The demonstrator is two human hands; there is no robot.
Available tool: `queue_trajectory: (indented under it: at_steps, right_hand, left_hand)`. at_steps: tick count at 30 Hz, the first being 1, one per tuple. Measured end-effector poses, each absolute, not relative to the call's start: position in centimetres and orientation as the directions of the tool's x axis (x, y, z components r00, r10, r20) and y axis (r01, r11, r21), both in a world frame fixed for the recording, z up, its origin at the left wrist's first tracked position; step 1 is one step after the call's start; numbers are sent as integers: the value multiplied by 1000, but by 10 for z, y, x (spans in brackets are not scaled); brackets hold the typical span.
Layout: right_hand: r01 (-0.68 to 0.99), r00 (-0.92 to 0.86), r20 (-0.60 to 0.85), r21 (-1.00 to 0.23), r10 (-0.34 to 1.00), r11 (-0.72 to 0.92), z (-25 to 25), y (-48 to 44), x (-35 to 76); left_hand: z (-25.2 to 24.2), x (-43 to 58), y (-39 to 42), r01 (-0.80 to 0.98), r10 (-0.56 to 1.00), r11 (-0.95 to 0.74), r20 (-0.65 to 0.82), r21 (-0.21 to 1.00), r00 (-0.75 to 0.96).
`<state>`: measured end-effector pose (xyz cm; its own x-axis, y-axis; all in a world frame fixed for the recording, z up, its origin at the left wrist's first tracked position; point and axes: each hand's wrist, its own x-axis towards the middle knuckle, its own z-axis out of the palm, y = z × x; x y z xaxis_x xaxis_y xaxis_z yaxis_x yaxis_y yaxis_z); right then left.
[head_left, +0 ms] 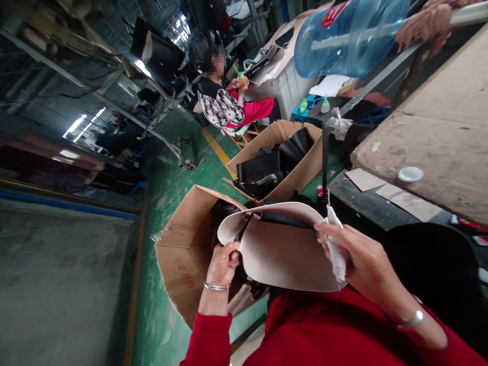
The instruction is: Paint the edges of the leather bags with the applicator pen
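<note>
Green floor (168, 178) spreads across a workshop, with metal racks (102, 96) crowding the upper left of the frame and a seated co-worker (219, 107) at upper centre, holding a small bottle (241, 80). At upper right, a blue water jug (351, 38) lies tilted above a cardboard-topped table (423, 117), on which a white dish (410, 174) rests near the edge.

At lower centre, a pale, round-cornered piece (285, 256) is held in front of the wearer's red top (305, 330). The left hand (221, 267) has its fingers clenched at the piece's left edge; whether they also pinch the black strap (287, 220) beside it cannot be told. The right hand (366, 259) grasps a crumpled white cloth (335, 249) against the opposite edge, thumb on the near side; a thin pointed tip (328, 197) stands above the cloth, its lower part hidden. Holding both sides probably keeps the floppy-looking piece steady, its broad face turned toward the wearer.

An open carton (183, 264) stands just left of the hands, and a second box (301, 175) beyond it contains black bags (263, 170). Their open tops and closeness seemingly keep the contents within easy reach.
</note>
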<state>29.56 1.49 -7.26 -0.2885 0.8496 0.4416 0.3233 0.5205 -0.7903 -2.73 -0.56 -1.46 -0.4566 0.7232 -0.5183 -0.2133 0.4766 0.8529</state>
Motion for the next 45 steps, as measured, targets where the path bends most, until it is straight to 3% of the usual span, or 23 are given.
queue_trajectory:
  at_steps: [45]
  right_hand:
    - [313,-285,448,-792,847,524,-59,12,295]
  left_hand:
    - [-18,-26,-13,-181,736,471,-498,863,-458]
